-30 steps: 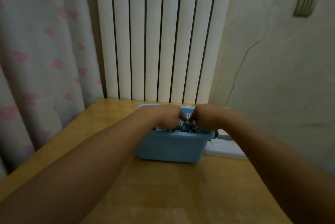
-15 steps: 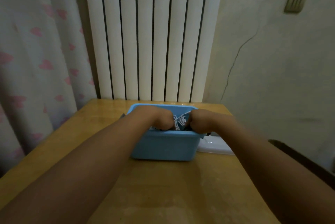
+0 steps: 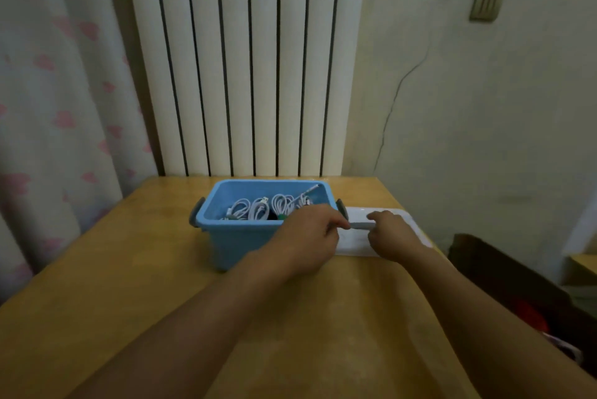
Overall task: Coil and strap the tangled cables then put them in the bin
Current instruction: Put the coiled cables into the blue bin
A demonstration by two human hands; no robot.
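A blue plastic bin [image 3: 232, 237] with grey side latches stands on the wooden table. Inside it lie several coiled white cables [image 3: 258, 208] and a bit of green. Flat on the table just right of the bin is a white lid [image 3: 416, 227]. Both hands are over the lid's left part. My left hand [image 3: 307, 237] covers the bin's right front corner, fingertips pinching a pale narrow piece [image 3: 361, 225]. My right hand [image 3: 387, 234] grips that piece's other end with curled fingers. Whether the piece belongs to the lid is unclear.
The wooden table [image 3: 135, 269] reaches back to a white radiator [image 3: 245, 69]. A curtain with pink hearts [image 3: 55, 114] hangs on the left. On the right, past the table edge, is a dark box [image 3: 517, 289] with something red in it.
Both hands have come out of the bin and moved right to the lid beside it. The coiled cables in the bin are now uncovered. The camera has turned slightly.
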